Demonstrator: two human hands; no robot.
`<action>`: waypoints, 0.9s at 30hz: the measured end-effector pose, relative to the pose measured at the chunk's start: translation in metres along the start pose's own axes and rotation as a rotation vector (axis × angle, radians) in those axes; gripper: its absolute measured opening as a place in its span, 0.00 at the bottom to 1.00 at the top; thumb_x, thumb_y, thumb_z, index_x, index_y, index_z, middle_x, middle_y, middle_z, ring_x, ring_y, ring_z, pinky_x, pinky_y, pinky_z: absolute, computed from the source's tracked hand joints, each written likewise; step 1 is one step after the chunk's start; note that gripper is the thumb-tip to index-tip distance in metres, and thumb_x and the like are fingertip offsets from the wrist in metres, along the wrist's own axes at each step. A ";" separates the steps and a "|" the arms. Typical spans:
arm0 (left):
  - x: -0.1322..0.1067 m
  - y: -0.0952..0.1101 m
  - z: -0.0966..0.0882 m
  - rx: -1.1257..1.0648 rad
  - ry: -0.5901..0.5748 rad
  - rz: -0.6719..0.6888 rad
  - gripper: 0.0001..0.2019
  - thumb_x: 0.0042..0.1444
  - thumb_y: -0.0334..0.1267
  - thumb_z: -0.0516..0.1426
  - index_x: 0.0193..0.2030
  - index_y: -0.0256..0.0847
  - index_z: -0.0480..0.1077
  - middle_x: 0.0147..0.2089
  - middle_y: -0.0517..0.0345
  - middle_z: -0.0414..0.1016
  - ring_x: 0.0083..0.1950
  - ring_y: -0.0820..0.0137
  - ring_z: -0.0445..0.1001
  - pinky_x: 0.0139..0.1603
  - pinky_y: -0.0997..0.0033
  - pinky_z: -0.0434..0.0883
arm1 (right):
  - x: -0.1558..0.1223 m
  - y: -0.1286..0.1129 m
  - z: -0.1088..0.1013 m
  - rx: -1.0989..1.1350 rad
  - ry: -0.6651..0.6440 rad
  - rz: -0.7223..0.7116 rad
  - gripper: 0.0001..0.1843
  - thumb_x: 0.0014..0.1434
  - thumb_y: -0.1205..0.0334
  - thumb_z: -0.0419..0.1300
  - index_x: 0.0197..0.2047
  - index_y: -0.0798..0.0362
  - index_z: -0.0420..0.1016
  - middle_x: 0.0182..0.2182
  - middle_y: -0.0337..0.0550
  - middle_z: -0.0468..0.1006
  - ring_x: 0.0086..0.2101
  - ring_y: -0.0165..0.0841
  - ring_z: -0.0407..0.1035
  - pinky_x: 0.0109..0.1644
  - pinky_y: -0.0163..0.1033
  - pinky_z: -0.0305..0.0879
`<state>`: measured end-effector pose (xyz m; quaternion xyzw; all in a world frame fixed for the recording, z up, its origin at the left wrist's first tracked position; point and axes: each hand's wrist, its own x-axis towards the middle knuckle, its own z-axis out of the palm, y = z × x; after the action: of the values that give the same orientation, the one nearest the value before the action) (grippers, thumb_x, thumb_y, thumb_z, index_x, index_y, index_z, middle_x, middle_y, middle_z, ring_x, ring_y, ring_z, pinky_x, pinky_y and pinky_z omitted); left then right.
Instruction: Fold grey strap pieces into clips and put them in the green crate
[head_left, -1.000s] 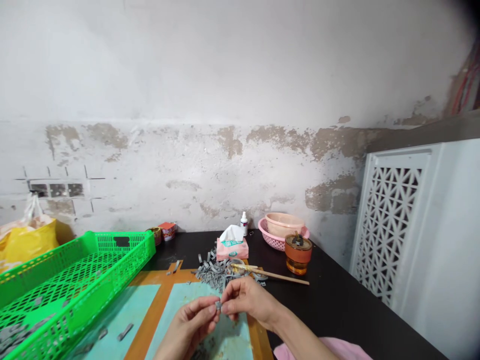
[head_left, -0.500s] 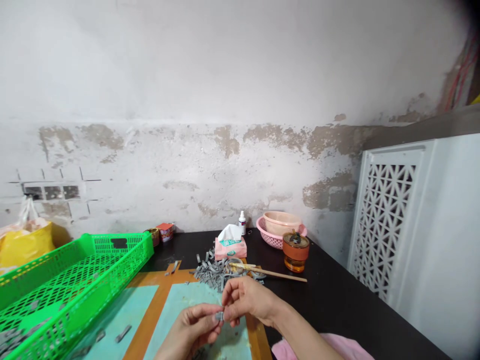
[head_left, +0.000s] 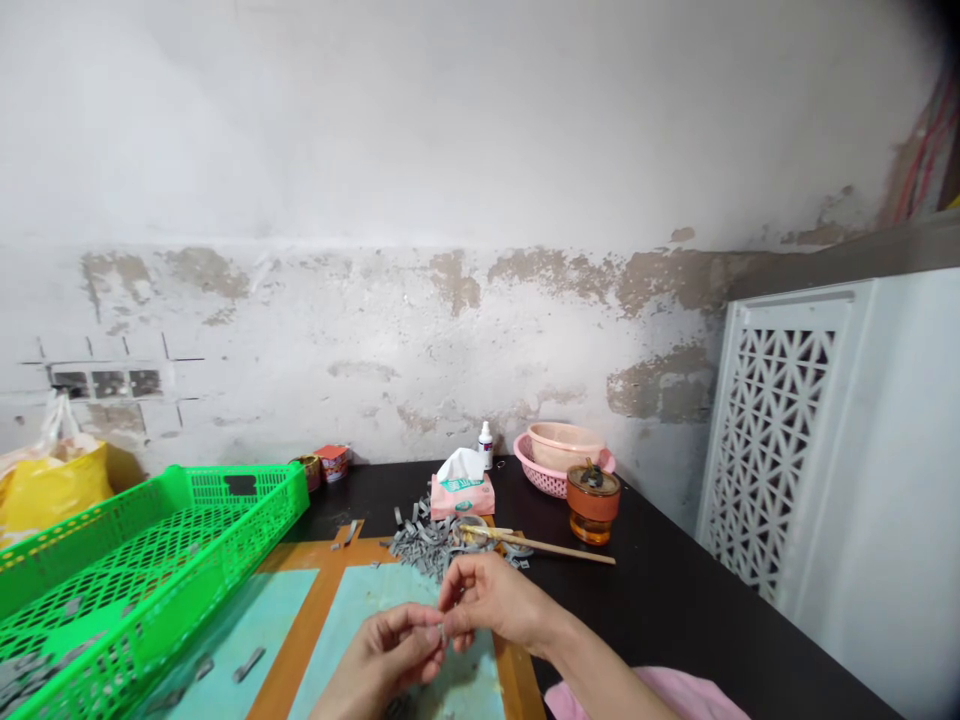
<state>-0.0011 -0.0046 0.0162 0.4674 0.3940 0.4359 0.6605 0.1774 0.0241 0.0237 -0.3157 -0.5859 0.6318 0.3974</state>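
My left hand [head_left: 397,648] and my right hand [head_left: 495,600] meet above the light-blue sheet [head_left: 375,595], fingertips pinched together. Between them is a small grey strip [head_left: 442,631], mostly covered by the fingers. Just beyond the hands lies a heap of similar grey strips [head_left: 420,548]. A wooden stick [head_left: 562,549] with a pale yellow end rests across the heap's right side, over a small round dish [head_left: 471,530]. To the left, a few loose grey pieces [head_left: 248,665] lie on the sheet.
A green plastic crate [head_left: 247,560] with grey pieces inside fills the left. At the back stand a tissue pack [head_left: 463,497], a white bottle [head_left: 485,446], pink bowls [head_left: 566,447] and an orange-banded glass cup [head_left: 592,505]. Pink cloth [head_left: 682,690] lies by my right forearm.
The grey strip showed more clearly between the fingers before; now the fingertips cover most of it. Both hands have shifted only slightly. The surrounding objects look the same.
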 end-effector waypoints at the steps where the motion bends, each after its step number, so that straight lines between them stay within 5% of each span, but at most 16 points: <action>1: 0.000 0.000 -0.001 -0.034 0.004 -0.012 0.15 0.36 0.42 0.72 0.30 0.35 0.80 0.27 0.52 0.82 0.26 0.73 0.73 0.30 0.78 0.68 | 0.000 -0.001 -0.002 0.004 -0.017 -0.011 0.24 0.36 0.50 0.75 0.30 0.58 0.73 0.20 0.35 0.75 0.20 0.28 0.71 0.26 0.33 0.66; 10: -0.007 0.010 0.000 -0.199 -0.097 -0.032 0.09 0.44 0.34 0.70 0.33 0.35 0.79 0.32 0.50 0.83 0.32 0.72 0.77 0.36 0.79 0.71 | -0.003 0.001 -0.009 0.041 -0.099 -0.091 0.18 0.40 0.56 0.74 0.31 0.60 0.79 0.25 0.43 0.79 0.27 0.32 0.74 0.35 0.37 0.68; 17: -0.003 -0.001 -0.002 -0.163 -0.073 -0.035 0.12 0.39 0.36 0.72 0.29 0.37 0.76 0.24 0.59 0.77 0.26 0.77 0.72 0.29 0.81 0.66 | -0.008 -0.004 -0.008 0.032 -0.214 0.019 0.17 0.43 0.55 0.73 0.31 0.59 0.79 0.24 0.41 0.78 0.25 0.29 0.73 0.33 0.34 0.69; 27: 0.003 -0.007 -0.003 -0.005 -0.109 0.061 0.15 0.41 0.45 0.70 0.28 0.38 0.75 0.22 0.61 0.74 0.24 0.77 0.65 0.26 0.78 0.57 | -0.003 0.000 -0.007 -0.004 -0.089 0.072 0.22 0.33 0.55 0.76 0.28 0.60 0.76 0.19 0.39 0.77 0.20 0.28 0.71 0.28 0.33 0.68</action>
<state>-0.0019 -0.0025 0.0088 0.5007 0.3419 0.4306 0.6685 0.1850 0.0255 0.0229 -0.3090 -0.5923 0.6581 0.3472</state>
